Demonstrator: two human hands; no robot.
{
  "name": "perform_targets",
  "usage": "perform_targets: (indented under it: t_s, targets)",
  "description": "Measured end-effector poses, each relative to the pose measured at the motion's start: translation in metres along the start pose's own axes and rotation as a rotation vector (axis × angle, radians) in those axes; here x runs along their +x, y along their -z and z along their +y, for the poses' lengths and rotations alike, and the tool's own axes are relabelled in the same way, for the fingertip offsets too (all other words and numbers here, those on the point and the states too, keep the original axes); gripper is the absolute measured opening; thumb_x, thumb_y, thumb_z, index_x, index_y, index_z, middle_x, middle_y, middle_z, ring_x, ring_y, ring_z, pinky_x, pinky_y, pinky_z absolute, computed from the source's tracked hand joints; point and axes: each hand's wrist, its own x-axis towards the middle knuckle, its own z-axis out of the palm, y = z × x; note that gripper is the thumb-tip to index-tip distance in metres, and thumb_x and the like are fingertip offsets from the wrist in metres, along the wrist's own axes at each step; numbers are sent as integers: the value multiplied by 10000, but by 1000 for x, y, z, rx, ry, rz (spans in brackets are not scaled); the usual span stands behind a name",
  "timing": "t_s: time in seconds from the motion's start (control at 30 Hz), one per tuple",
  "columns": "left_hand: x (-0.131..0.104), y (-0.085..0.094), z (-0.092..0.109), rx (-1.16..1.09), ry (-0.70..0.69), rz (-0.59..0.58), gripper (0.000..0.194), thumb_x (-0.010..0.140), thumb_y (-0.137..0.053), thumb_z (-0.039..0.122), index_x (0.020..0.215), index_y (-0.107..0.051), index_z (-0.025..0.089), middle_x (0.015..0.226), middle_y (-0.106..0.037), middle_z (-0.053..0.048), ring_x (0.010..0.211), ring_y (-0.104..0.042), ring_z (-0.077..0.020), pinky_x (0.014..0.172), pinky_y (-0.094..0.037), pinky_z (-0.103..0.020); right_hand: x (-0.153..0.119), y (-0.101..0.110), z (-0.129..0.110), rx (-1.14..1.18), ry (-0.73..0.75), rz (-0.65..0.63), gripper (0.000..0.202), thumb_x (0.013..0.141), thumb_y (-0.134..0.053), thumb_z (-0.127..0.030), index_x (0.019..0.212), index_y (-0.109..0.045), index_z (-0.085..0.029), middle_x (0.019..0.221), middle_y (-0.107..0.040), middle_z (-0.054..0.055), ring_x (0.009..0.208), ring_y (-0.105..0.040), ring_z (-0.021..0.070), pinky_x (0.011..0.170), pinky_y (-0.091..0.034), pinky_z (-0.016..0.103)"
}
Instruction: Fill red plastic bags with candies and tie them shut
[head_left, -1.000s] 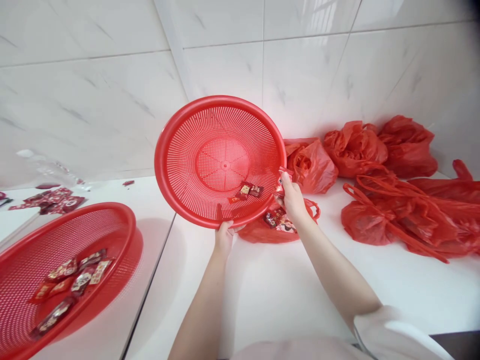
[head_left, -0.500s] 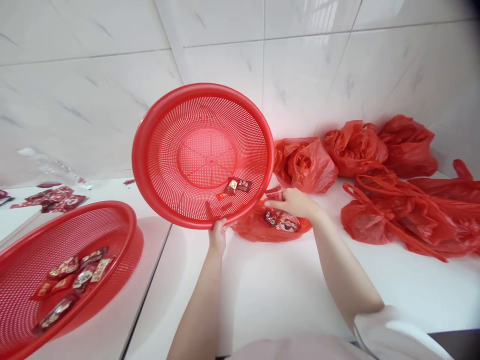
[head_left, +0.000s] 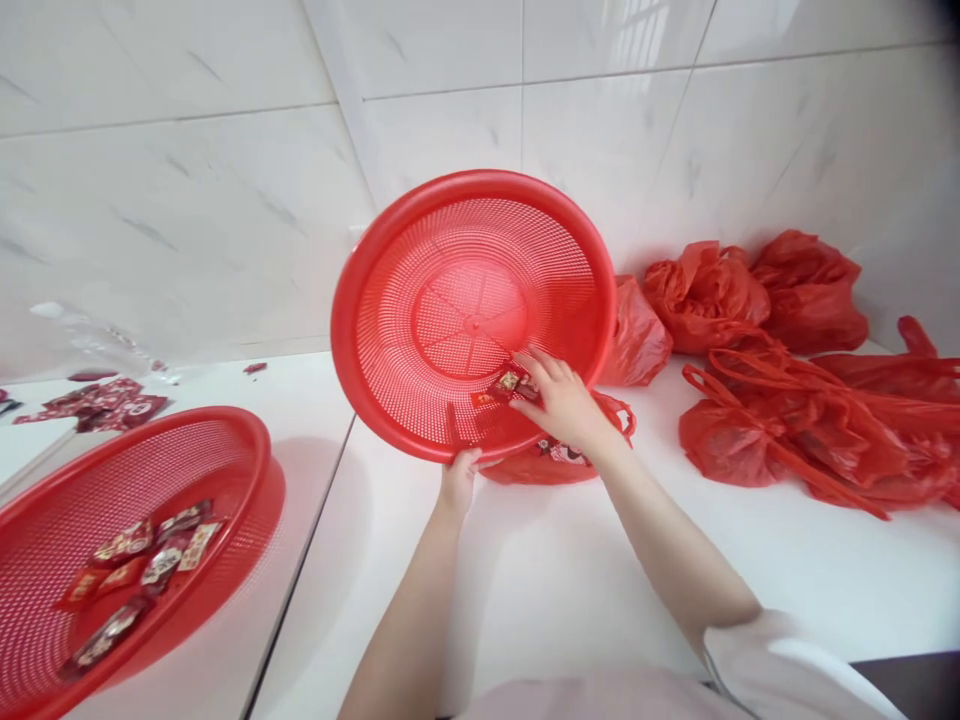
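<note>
Right hand — at the bag before — now reaches into the basket.

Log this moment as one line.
Left hand: holding tilted basket by rim | Right hand: inside basket, over packets | Red bag: partly behind basket

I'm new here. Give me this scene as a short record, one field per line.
Left hand: grips lower rim of tilted round red plastic mesh basket
Right hand: inside that basket, at small red-and-brown wrapped packets; grip unclear
Partly hidden behind it: red plastic bag with printed packets showing
Left side: second round red plastic mesh basket, wrapped packets inside
Right side: crumpled red plastic bags on white tabletop
</note>
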Motion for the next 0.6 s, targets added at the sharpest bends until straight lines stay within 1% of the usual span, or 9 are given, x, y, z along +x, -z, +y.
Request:
perform_targets:
  t_s: [0.03, 0.07, 0.1, 0.17, 0.27, 0.33, 0.43, 0.5, 0.6]
  targets:
    - [-1, 0, 0, 4, 16, -30, 456, 592, -670, 206, 1048, -670, 203, 997, -720, -60, 1076, -630, -333, 886, -534, -490, -2, -8, -3, -57, 12, -48, 606, 886, -576, -417, 1429, -420, -198, 1512, -368, 161, 1314, -415, 333, 1023, -371, 491]
    - [-1, 1, 0, 5, 23, -47, 496, 592, -671, 201, 1087, -659, 207, 1042, -713, -63, 1107, -615, -338, 897, -531, -491, -3, -17, -5, -104, 20, -104, 606, 895, -564, -420, 1439, -410, -204, 1546, -303, 163, 1330, -391, 346, 1038, -345, 512]
    - [-1, 1, 0, 6, 26, -49, 533, 589, -672, 196, 1121, -645, 214, 1083, -704, -64, 1127, -605, -340, 904, -528, -492, -5, -24, -7, -134, 34, -161, 565, 913, -535, -424, 1424, -437, -205, 1553, -288, 164, 1326, -395, 347, 1045, -330, 518]
    - [1, 3, 1, 7, 29, -29, 551, 580, -672, 194, 1130, -637, 212, 1118, -695, -70, 1133, -601, -344, 900, -529, -501, -7, -32, -11, -144, 84, -240, 490, 944, -473, -445, 1370, -505, -207, 1528, -346, 159, 1293, -434, 330, 1044, -323, 506]
    - [3, 3, 4, -21, 34, -5, 485, 586, -659, 202, 1070, -652, 186, 1083, -706, -77, 1108, -613, -346, 881, -534, -508, -7, -34, -15, -91, 161, -276, 435, 957, -460, -435, 1332, -538, -230, 1405, -519, 134, 1196, -523, 285, 987, -369, 458]
    - [3, 2, 5, -49, 37, -1, 453, 592, -657, 201, 1044, -659, 177, 1063, -714, -67, 1082, -626, -337, 871, -540, -496, -5, -33, -14, -65, 164, -263, 353, 967, -466, -341, 1280, -580, -223, 1252, -634, 122, 1117, -578, 255, 954, -390, 423]
    - [2, -1, 7, -68, 37, 2, 441, 588, -662, 193, 1029, -662, 173, 1029, -726, -49, 1030, -649, -320, 847, -552, -476, 0, -33, -11, 19, 100, -223, 319, 972, -443, -245, 1241, -606, -198, 1091, -703, 109, 1022, -636, 224, 926, -426, 372]
    - [2, -1, 9, -65, 27, -3, 444, 589, -661, 189, 1033, -659, 173, 1023, -729, -49, 1013, -656, -316, 837, -555, -466, 2, -33, -9, 159, 27, -161, 327, 968, -444, -246, 1253, -593, -184, 1077, -711, 103, 980, -661, 209, 903, -459, 337]
    - [4, 2, 12, -34, 21, -9, 429, 595, -654, 209, 1022, -659, 169, 1007, -730, -60, 1019, -656, -323, 825, -555, -466, 4, -30, -6, 391, -67, 5, 309, 943, -492, -289, 1204, -617, -179, 1071, -716, 90, 982, -669, 203, 891, -480, 316]
